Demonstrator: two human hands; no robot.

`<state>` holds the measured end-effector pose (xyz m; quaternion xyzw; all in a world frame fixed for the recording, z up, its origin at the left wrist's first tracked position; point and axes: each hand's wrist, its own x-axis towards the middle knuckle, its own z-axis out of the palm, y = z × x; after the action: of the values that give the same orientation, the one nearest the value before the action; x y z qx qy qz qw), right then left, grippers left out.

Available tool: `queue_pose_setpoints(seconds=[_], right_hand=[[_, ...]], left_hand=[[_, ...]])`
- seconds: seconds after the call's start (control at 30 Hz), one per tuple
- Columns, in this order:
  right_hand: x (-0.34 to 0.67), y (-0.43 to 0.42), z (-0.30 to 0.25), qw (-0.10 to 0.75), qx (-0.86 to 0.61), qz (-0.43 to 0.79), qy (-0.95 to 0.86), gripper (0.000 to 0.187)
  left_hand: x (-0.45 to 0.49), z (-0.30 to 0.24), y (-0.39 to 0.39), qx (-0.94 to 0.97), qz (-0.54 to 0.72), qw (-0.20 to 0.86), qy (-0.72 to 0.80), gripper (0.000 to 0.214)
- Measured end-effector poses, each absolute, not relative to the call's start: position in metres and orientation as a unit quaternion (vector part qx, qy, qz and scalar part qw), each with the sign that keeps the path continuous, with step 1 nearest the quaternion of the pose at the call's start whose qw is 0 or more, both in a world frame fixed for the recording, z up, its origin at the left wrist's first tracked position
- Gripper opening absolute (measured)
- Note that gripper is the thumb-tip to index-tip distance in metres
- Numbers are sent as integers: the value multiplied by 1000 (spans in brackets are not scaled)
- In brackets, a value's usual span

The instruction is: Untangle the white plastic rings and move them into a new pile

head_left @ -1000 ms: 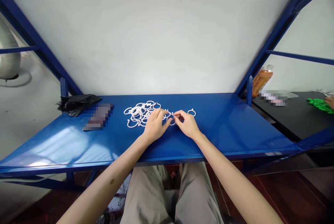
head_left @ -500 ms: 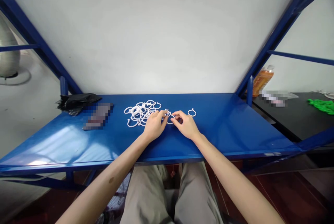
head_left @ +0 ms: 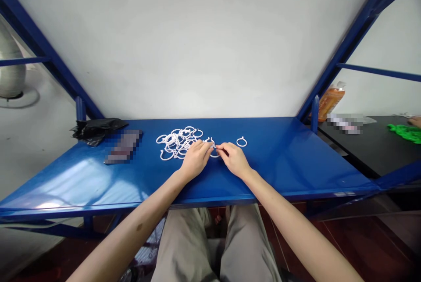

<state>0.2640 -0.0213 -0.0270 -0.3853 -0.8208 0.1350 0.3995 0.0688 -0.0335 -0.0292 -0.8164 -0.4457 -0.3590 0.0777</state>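
Observation:
My left hand (head_left: 195, 160) and my right hand (head_left: 234, 159) meet at the middle of the blue table (head_left: 296, 163), fingertips pinched together on one white plastic ring (head_left: 214, 151) held between them. Just left of my left hand lies a pile of several white rings (head_left: 177, 141). A single closed white ring (head_left: 241, 142) lies by itself on the table, just beyond my right hand.
A black plastic bag (head_left: 97, 128) and a blurred dark flat object (head_left: 123, 146) lie at the table's left rear. On the black table to the right are an orange bottle (head_left: 331, 99), green items (head_left: 406, 132) and another person's fingers (head_left: 415, 121). Blue frame posts rise on both sides.
Both hands have stayed in place, with their fingertips drawing closer together on the ring. Another person's fingers have come into view at the far right edge.

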Motion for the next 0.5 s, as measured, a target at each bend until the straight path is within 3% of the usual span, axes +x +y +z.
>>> queue_pose_setpoints(seconds=[0.5], right_hand=[[260,-24,-24,380,-410,96,-823,13]], left_hand=[[70,-30,-31,-819,-358,86,-439,25]])
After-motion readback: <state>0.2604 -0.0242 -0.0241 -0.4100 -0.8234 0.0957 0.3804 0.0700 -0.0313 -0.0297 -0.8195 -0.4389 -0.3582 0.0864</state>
